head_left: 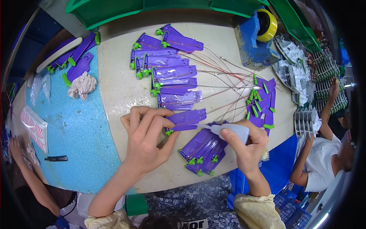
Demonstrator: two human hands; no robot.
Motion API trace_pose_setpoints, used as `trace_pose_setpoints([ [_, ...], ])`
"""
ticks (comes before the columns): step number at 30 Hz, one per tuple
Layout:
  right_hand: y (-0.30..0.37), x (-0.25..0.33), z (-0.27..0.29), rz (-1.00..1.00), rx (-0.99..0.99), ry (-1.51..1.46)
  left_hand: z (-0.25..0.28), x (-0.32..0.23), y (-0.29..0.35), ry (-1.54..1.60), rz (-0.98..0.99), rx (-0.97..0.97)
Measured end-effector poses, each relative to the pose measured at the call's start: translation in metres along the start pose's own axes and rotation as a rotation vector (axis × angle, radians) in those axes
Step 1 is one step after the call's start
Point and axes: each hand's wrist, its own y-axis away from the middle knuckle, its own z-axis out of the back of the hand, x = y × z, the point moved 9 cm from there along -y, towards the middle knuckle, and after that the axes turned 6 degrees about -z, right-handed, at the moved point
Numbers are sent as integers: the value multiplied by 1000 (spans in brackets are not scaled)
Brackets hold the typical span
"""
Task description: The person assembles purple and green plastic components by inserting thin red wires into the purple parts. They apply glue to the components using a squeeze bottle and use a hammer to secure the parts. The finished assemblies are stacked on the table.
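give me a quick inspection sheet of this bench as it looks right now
surface: pale round table, with a blue mat on its left part
job's things: left hand pins a purple card with green clip; right hand holds a small squeeze bottle, nozzle at that card; a row of purple cards behind, a loose pile in front
clutter: crumpled tissue, blue tape dispenser with yellow roll, clear bags
hands: both busy, none free
cables: thin wires run from the cards toward the right
surroundings: green bins behind; other people's arms at left and right
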Motion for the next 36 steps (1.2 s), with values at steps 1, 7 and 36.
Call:
trace_pose_setpoints([
  [1,1,-1,0,-27,18,65,-1,1,1,10,4,-1],
  [7,9,-19,25,-147,-87,-284,-6,-42,34,-224,-166,49],
  [36,13,-12,12,-32,-124,-35,-2,-33,27,-124,-29,-26],
])
